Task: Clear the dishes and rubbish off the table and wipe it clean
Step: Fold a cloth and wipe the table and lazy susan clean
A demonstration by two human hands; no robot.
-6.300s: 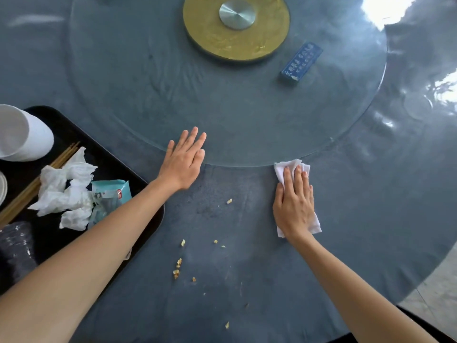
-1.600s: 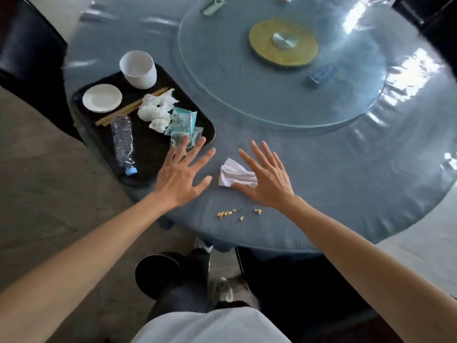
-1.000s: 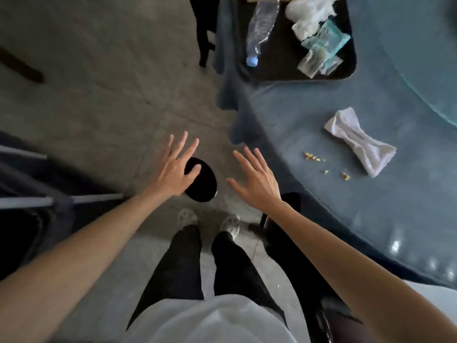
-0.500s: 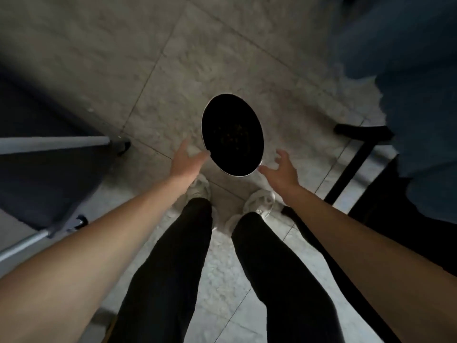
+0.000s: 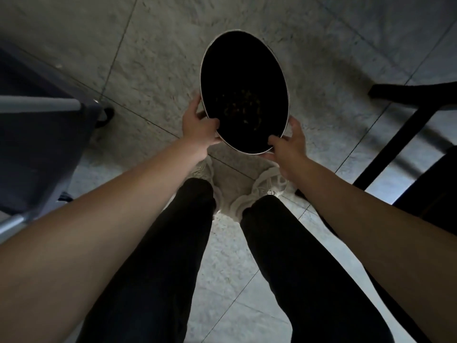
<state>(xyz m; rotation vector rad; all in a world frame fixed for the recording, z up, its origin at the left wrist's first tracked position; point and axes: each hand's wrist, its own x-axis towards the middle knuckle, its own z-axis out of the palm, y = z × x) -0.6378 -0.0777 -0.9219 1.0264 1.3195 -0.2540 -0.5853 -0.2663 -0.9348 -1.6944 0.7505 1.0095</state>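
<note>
I look straight down at the floor. A round black bin (image 5: 243,68) with a thin pale rim stands just in front of my feet, with small yellowish crumbs at its dark bottom. My left hand (image 5: 197,127) grips the bin's near left rim, thumb over the edge. My right hand (image 5: 288,141) holds the near right rim, fingers curled around it. The table, the tray and the white cloth are out of view.
The floor is pale stone tile (image 5: 123,58). A dark chair with a grey metal bar (image 5: 39,105) stands at the left. Black chair legs (image 5: 395,134) cross the right side. My legs and white shoes (image 5: 262,191) are below the bin.
I turned from the table and bent down to the floor. Both hands, open and apart half a second ago, have closed on the bin's rim. The cloth stayed on the table.
</note>
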